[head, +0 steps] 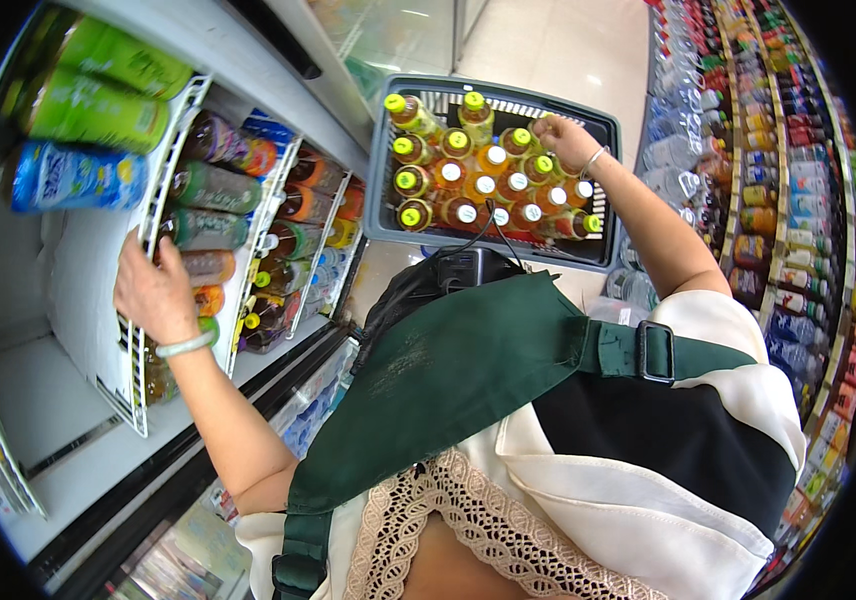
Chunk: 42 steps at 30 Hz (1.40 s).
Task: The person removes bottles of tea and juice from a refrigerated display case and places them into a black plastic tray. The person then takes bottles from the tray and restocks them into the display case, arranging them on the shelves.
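Observation:
My left hand [158, 285], with a pale bangle at its wrist, is at the front edge of a white wire shelf [132, 375] in a refrigerated cabinet; its fingers are apart and no bottle shows in it. My right hand [567, 142] reaches into a grey plastic basket [379, 172]. Its curled fingers are at a bottle with a yellow-green cap, mostly hidden behind them. Upright bottles of amber and orange drink fill much of the basket, some with yellow-green caps [413, 217], others with white caps [465, 214].
Green-labelled bottles [98, 109] and a blue-labelled bottle [79, 176] are on the upper shelf at left. Lower shelves hold more bottles [214, 187]. The open cabinet door [323, 82] stands beyond the shelves. Store shelving with many bottles [758, 180] lines the right side.

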Tool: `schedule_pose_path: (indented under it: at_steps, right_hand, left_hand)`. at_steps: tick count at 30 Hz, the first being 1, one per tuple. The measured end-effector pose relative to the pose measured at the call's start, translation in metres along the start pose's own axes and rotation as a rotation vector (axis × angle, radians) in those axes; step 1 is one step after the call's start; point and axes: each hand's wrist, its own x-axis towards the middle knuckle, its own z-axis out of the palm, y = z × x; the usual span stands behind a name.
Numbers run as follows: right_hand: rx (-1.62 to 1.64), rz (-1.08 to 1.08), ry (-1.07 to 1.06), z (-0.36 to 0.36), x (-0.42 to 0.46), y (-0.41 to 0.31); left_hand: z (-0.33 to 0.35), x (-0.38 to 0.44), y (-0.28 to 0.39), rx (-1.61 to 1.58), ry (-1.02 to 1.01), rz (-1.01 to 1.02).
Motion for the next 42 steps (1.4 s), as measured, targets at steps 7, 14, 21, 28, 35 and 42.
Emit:
schedule_pose_path:
  at_steps: [7,14,21,28,35,42]
  right_hand:
    - [-0.183,0.130,-0.316,0.060,-0.065,0.045]
    - [-0.224,-0.081,-0.054,0.115,-0.065,0.053]
    - [-0.087,-0.009,-0.144,0.006,-0.054,0.021]
    - [-0.065,-0.269,-0.111,-0.056,-0.048,-0.048]
    - [-0.116,-0.648,-0.174,-0.085,-0.065,-0.193]
    - [0.119,-1.294,-0.040,-0.069,-0.139,-0.343]
  left_hand:
    - [0.004,0.001,-0.001,0.066,-0.002,-0.021]
    - [0.007,0.003,-0.004,0.072,0.008,-0.007]
    - [0.011,0.000,-0.007,0.108,0.020,-0.007]
    - [0.006,0.000,-0.005,-0.032,0.055,-0.009]
    - [-0.046,-0.014,0.072,-0.911,-0.092,0.051]
    - [-0.074,-0.045,0.112,-0.913,0.264,0.105]
